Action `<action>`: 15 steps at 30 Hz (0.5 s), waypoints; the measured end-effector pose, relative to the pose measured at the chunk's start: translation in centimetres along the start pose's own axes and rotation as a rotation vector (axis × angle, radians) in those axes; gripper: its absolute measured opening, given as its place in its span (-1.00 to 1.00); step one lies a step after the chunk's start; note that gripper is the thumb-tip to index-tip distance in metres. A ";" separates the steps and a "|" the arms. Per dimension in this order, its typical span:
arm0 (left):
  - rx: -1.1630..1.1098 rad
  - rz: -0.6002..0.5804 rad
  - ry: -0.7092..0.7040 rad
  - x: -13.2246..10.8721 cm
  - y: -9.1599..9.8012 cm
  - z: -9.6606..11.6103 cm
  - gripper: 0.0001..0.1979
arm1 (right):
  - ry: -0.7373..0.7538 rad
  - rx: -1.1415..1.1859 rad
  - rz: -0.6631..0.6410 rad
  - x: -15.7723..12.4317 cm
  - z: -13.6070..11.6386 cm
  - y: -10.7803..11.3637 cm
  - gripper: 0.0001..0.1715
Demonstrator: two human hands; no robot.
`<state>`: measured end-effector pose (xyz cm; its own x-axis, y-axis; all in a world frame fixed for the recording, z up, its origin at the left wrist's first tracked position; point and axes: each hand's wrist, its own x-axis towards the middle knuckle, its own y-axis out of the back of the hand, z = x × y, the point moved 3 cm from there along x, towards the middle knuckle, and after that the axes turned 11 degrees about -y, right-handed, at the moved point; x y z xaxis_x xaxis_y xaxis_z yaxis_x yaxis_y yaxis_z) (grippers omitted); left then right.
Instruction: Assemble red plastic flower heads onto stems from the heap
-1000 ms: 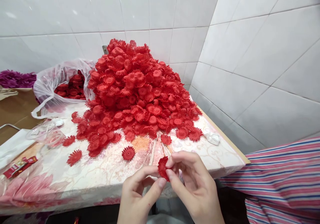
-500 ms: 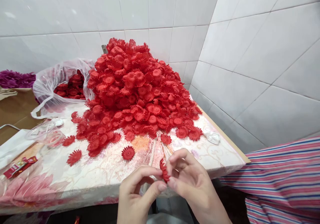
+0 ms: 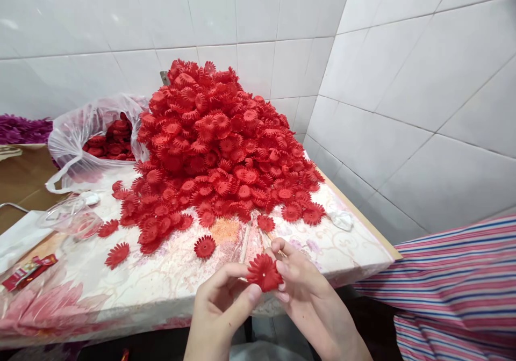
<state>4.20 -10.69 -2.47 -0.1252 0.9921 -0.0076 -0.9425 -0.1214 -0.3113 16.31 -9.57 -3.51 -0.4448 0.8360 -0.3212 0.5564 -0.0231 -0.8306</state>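
A red fabric flower piece [image 3: 264, 272] with toothed petals faces up at me, pinched between the fingertips of both hands just off the table's near edge. My left hand [image 3: 220, 312] grips it from the left with thumb and forefinger. My right hand [image 3: 310, 302] grips its right side. Behind them on the table rises a big heap of red flower pieces [image 3: 217, 146], with single ones [image 3: 205, 246] scattered in front of it.
The table wears a flowered plastic cloth [image 3: 161, 280]. A clear bag of red pieces [image 3: 94, 141] lies at the back left, purple pieces [image 3: 22, 129] beyond it. A clear cup [image 3: 72, 218] and a red wrapper [image 3: 28, 269] sit left. Striped cloth [image 3: 455, 286] hangs at the right, white tiled walls around.
The flower piece has turned from edge-on to flat, face up toward me. Both hands shifted slightly down and left with it.
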 end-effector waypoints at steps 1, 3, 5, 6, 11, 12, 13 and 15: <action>-0.036 0.014 0.018 0.1 0.0 -0.1 -0.77 | 0.009 0.002 0.002 0.0 0.0 0.0 -0.77; -0.096 0.035 0.050 0.2 0.0 -0.3 -0.74 | 0.032 -0.007 -0.006 -0.1 -0.1 -0.1 -0.79; -0.136 0.055 0.081 0.3 -0.1 -0.3 -0.72 | 0.053 -0.028 -0.009 -0.3 -0.2 -0.3 -0.80; -0.151 0.064 0.094 0.4 -0.1 -0.3 -0.72 | 0.064 -0.045 -0.008 -0.3 -0.2 -0.4 -0.79; -0.177 0.058 0.129 0.5 0.0 -0.3 -0.71 | 0.138 -0.164 0.036 -0.6 -0.5 -0.8 -0.65; -0.182 0.046 0.138 0.6 0.0 -0.4 -0.72 | 0.142 -0.186 0.044 -0.7 -0.5 -0.8 -0.63; -0.191 0.033 0.145 0.6 0.1 -0.6 -0.72 | 0.141 -0.206 0.049 -0.7 -0.5 -0.8 -0.62; -0.221 -0.006 0.149 0.7 0.2 -1.0 -0.73 | 0.142 -0.233 0.050 -0.7 -0.4 -0.7 -0.63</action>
<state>4.19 -9.99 -3.50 -0.0575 0.9885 -0.1395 -0.8507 -0.1217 -0.5114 16.49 -9.88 -2.53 -0.3193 0.9059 -0.2782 0.7289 0.0471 -0.6830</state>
